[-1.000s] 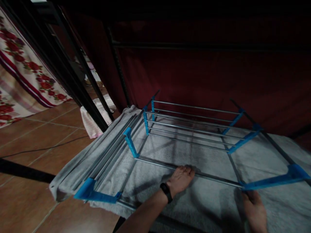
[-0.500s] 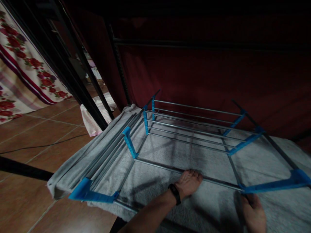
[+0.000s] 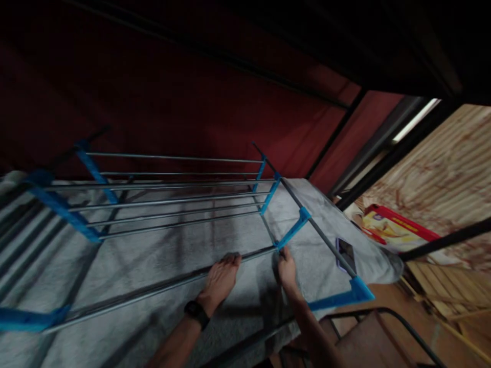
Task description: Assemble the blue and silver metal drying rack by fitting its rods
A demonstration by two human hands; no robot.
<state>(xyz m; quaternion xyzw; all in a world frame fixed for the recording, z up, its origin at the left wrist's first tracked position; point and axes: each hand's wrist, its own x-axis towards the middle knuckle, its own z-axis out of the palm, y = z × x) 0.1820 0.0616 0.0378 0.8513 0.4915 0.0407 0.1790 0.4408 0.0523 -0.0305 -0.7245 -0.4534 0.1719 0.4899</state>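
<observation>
Our left hand [image 3: 222,277] lay over a long grey metal rod [image 3: 164,289]; we couldn't tell its grip. Near it, our right hand [image 3: 287,271] clasped a slanted blue plastic bracket [image 3: 293,230].

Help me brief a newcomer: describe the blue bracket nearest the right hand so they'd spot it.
Over the grey cloth, find the metal rod under the left hand. Follow it rightward to its end, where a slanting blue bracket rises just above the right hand. Unlike its neighbours, its lower end sits right beside that hand.
</observation>
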